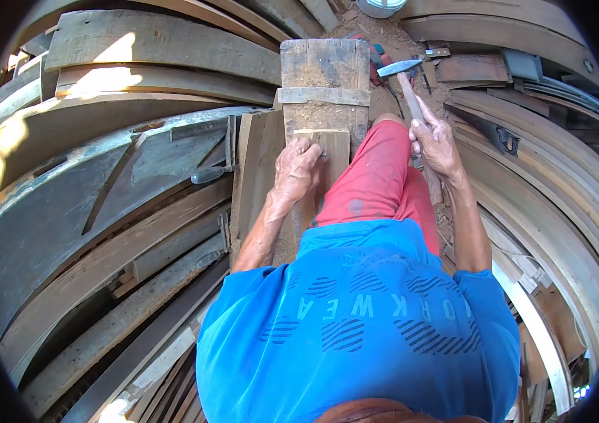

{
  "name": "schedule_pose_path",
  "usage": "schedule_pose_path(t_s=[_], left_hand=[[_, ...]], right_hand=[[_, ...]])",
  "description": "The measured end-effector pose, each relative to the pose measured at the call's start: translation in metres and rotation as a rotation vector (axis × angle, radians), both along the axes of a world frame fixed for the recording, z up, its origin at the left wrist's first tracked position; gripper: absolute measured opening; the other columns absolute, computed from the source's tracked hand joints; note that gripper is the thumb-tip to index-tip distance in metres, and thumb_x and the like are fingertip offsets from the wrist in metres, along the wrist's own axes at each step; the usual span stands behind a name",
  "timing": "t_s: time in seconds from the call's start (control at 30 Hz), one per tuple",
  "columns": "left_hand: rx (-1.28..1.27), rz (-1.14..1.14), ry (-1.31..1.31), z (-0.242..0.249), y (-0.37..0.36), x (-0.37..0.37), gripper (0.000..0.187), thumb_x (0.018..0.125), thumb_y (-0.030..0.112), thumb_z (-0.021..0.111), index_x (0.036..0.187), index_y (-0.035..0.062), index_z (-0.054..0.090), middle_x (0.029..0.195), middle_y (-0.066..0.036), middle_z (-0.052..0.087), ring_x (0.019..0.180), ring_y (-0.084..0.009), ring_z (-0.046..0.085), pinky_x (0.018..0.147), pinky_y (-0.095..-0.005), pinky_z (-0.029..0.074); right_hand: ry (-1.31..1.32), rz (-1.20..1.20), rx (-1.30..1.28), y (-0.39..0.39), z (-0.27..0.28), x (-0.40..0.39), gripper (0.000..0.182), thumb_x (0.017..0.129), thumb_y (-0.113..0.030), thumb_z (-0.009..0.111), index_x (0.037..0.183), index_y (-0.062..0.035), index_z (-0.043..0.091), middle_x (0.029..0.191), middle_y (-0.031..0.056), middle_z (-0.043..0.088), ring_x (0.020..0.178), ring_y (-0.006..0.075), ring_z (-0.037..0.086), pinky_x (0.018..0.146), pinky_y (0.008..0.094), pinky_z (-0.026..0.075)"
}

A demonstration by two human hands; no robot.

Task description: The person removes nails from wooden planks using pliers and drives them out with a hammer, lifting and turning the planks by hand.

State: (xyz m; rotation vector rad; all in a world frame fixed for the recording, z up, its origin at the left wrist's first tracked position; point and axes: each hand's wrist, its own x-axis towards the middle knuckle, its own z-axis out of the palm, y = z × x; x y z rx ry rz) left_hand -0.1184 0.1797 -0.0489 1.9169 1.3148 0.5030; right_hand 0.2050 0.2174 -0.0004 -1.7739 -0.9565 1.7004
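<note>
From the head camera, the left hand (298, 168) is curled shut, pressing down on a small flat wooden board (332, 151). It seems to pinch something tiny against the board, too small to tell what. The board is pale and smooth, and lies on a thick, rough wooden block (324, 67) dusted with sawdust, just ahead of the person's knee. The right hand (435, 141) is wrapped tight around the pale wooden handle of a hammer (405, 77). Its dark metal head is lifted to the right of the block, apart from the board. Long curved grey planks (102, 204) lie stacked on the left, more bent planks (560, 211) on the right. Red shorts (384, 176) sit between the two arms.
</note>
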Motion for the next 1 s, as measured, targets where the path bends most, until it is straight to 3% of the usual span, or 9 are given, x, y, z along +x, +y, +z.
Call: schedule_pose_path(t_s=[0.1,0.23,0.33,0.4,0.57,0.7,0.8,0.87,1.0], left_hand=[[-0.034,0.179,-0.21,0.013,-0.005,0.0,0.008,0.086,0.004,0.076,0.083,0.0047,0.068,0.072,-0.006,0.059,0.066,-0.0227,0.058,0.064,-0.0354,0.051],[-0.044,0.409,-0.003,0.015,0.026,-0.005,0.043,0.078,0.026,0.087,0.111,0.007,0.067,0.109,-0.017,0.062,0.099,-0.0336,0.064,0.087,-0.0475,0.053],[-0.147,-0.052,0.368,0.004,0.043,0.005,0.041,0.08,0.031,0.085,0.111,0.0097,0.068,0.107,-0.017,0.063,0.102,-0.0379,0.063,0.089,-0.0491,0.052],[-0.35,-0.042,0.344,-0.008,0.064,0.007,0.025,0.081,0.03,0.079,0.096,0.0104,0.075,0.092,-0.015,0.073,0.094,-0.038,0.07,0.084,-0.0499,0.055],[-0.454,-0.161,0.44,-0.008,0.089,0.01,0.025,0.085,0.031,0.074,0.097,0.0089,0.077,0.094,-0.016,0.076,0.095,-0.0348,0.073,0.085,-0.0451,0.057],[-0.516,0.284,-0.004,-0.013,0.071,-0.002,0.029,0.096,0.03,0.064,0.1,0.0031,0.076,0.103,-0.018,0.076,0.098,-0.0337,0.072,0.089,-0.0456,0.055],[-0.101,0.581,0.186,-0.018,0.04,-0.008,0.032,0.099,0.032,0.063,0.108,0.0026,0.073,0.102,-0.017,0.074,0.096,-0.0333,0.07,0.09,-0.0455,0.054],[-0.128,0.68,0.343,-0.029,0.004,0.007,0.043,0.099,0.033,0.062,0.126,-0.0001,0.06,0.117,-0.021,0.062,0.11,-0.0382,0.057,0.101,-0.0492,0.044],[0.018,0.713,0.673,-0.048,-0.04,0.061,0.046,0.099,0.032,0.056,0.131,-0.0011,0.052,0.128,-0.024,0.054,0.118,-0.0416,0.051,0.102,-0.0528,0.04]], right_hand=[[-0.027,-0.031,-0.027,-0.012,0.011,0.01,0.062,0.106,-0.025,0.057,0.161,-0.0082,0.034,0.078,-0.0042,0.057,0.06,0.0021,0.05,0.053,0.0204,0.045],[0.114,-0.172,-0.091,-0.036,-0.004,0.019,0.067,0.106,-0.029,0.058,0.163,-0.0089,0.028,0.082,-0.0032,0.057,0.062,0.0033,0.051,0.052,0.0201,0.044],[0.182,-0.252,-0.113,-0.051,-0.008,0.022,0.061,0.106,-0.031,0.058,0.157,-0.0079,0.034,0.082,-0.0038,0.057,0.062,0.0032,0.052,0.052,0.0199,0.046],[0.184,-0.277,-0.104,-0.06,-0.008,0.028,0.049,0.107,-0.033,0.057,0.147,-0.0071,0.046,0.081,-0.0052,0.056,0.061,0.0025,0.053,0.052,0.0198,0.047],[0.153,-0.324,-0.074,-0.087,-0.011,0.051,0.045,0.106,-0.035,0.058,0.141,-0.0072,0.05,0.08,-0.0045,0.057,0.061,0.003,0.054,0.052,0.0201,0.047],[0.098,-0.385,-0.066,-0.109,-0.021,0.069,0.041,0.106,-0.033,0.057,0.137,-0.0071,0.052,0.08,-0.0039,0.057,0.06,0.0035,0.054,0.051,0.0208,0.047],[0.027,-0.385,-0.085,-0.124,-0.041,0.078,0.04,0.107,-0.029,0.055,0.14,-0.0073,0.051,0.078,-0.0043,0.057,0.059,0.0029,0.052,0.049,0.0207,0.046],[0.007,-0.376,-0.109,-0.128,-0.046,0.081,0.043,0.106,-0.027,0.055,0.144,-0.0071,0.05,0.077,-0.0053,0.055,0.058,0.0015,0.05,0.048,0.0203,0.044],[-0.245,-0.08,0.04,-0.095,-0.036,0.081,0.051,0.101,-0.018,0.055,0.151,-0.0044,0.049,0.089,0.0088,0.068,0.071,0.0208,0.066,0.064,0.0341,0.055]])
